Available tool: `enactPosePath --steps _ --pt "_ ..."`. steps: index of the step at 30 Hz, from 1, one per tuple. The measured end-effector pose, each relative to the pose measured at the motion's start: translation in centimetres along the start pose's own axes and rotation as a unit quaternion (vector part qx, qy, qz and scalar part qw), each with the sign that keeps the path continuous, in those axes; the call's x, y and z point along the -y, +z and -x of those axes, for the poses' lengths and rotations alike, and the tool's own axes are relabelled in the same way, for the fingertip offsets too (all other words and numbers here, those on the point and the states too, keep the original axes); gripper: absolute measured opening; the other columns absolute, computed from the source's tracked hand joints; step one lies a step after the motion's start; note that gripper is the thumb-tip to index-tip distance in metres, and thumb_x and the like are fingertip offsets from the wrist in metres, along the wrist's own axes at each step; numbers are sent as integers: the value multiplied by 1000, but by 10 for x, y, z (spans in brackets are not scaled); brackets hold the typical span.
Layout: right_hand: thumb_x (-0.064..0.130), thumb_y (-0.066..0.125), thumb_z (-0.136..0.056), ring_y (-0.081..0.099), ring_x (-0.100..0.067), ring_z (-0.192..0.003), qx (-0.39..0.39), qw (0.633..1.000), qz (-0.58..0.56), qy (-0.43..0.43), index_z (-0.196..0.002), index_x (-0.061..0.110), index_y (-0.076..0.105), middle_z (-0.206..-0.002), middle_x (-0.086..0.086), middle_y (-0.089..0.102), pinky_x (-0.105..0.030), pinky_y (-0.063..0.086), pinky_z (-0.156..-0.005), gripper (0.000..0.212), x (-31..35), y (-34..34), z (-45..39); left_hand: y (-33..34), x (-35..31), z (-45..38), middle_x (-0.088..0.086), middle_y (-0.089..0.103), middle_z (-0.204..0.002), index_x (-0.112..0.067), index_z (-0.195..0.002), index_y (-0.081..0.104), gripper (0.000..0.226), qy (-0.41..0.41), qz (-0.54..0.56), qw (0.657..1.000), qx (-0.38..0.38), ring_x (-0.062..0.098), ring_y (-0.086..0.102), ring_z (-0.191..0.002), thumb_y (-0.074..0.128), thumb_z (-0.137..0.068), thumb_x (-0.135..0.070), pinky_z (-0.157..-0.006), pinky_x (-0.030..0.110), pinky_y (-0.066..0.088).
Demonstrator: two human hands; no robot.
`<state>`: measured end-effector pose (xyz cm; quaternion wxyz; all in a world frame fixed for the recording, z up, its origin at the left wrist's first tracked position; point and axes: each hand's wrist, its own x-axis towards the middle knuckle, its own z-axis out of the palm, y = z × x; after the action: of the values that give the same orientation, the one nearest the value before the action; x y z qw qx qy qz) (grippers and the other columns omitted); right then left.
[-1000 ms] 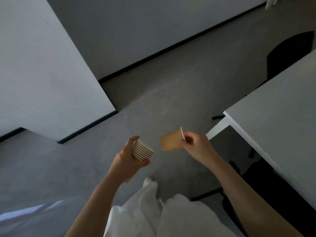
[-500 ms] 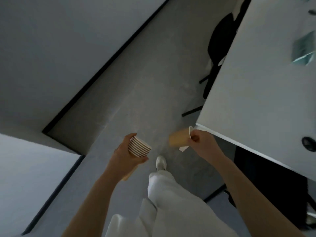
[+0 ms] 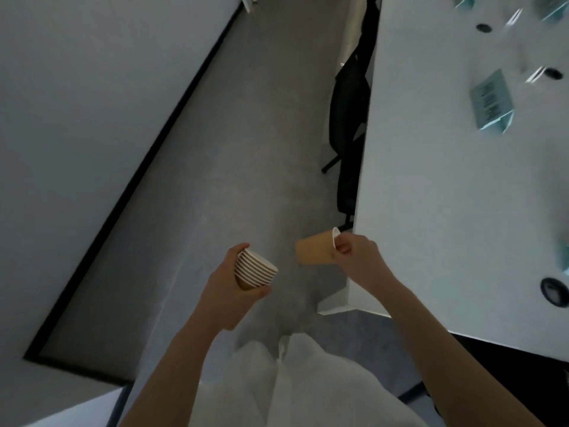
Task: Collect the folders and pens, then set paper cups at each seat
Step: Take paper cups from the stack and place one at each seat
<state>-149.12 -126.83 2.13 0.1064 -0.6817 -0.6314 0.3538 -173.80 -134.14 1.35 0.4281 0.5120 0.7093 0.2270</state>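
Observation:
My left hand [image 3: 229,285] grips a stack of several nested brown paper cups [image 3: 255,268], their white rims tilted up to the right. My right hand [image 3: 357,258] pinches the white rim of a single brown paper cup [image 3: 314,251] that lies on its side in the air, its base pointing left. This cup hangs just off the near left corner of the long white table [image 3: 446,195]. No folders or pens show clearly.
A black office chair [image 3: 349,103] is tucked at the table's left edge. Teal name cards [image 3: 491,100] and round black cable grommets [image 3: 555,291] sit on the tabletop. A grey floor aisle [image 3: 246,149] runs ahead between the wall and the table. White trousers fill the bottom.
The view has swung right, bringing the table and chair alongside. Both hands keep their cups, with the single cup now at the table's corner.

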Motion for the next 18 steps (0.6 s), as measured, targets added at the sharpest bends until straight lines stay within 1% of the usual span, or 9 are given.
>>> enactPosePath --steps 2,4,7,9,11,14,18 --pt "16 56 -87 61 -25 -85 0 1000 5 16 -92 11 65 -91 -8 66 -27 43 -72 11 7 0 -16 -8 -8 -28 -5 61 -107 -43 -136 35 82 -3 8 1000 6 5 61 -85 84 -71 -32 -59 12 43" --pt "15 56 -88 59 -22 -84 -4 999 7 33 -94 9 64 -91 -7 64 -25 40 -72 12 16 0 -36 -17 -12 -63 -3 63 -107 -40 -138 36 82 1 22 1000 6 5 62 -85 83 -72 -31 -59 10 42" --pt "13 57 -88 60 -23 -88 -25 999 -2 44 -102 4 64 -98 -11 66 -29 45 -78 18 32 1 -73 -34 -19 -114 -4 61 -108 -36 -139 37 82 12 20 999 28 5 60 -86 83 -72 -32 -62 11 42" --pt "14 57 -88 62 -26 -91 -55 996 -16 62 -104 4 64 -100 -12 66 -35 49 -82 20 45 -3 -97 -51 -23 -148 -7 60 -104 -36 -139 37 82 27 1 998 50 2 58 -85 83 -72 -34 -64 12 42" --pt "18 56 -90 62 -27 -90 -87 993 -27 77 -105 6 63 -99 -12 67 -38 51 -82 20 54 -7 -118 -71 -30 -178 -11 57 -100 -37 -138 37 80 35 -19 997 66 1 57 -83 83 -72 -34 -63 12 41" --pt "23 56 -92 62 -22 -83 -128 986 -42 98 -102 7 64 -93 -9 67 -34 52 -78 21 72 -15 -144 -99 -44 -223 -11 57 -101 -39 -138 36 78 56 -50 993 89 3 58 -83 81 -74 -36 -62 14 43" --pt "23 60 -88 64 -21 -85 -159 976 -67 130 -99 9 65 -92 -6 69 -31 50 -78 19 82 -22 -173 -108 -76 -284 -9 59 -104 -37 -138 37 79 92 -58 988 109 6 60 -87 81 -73 -36 -68 21 45"
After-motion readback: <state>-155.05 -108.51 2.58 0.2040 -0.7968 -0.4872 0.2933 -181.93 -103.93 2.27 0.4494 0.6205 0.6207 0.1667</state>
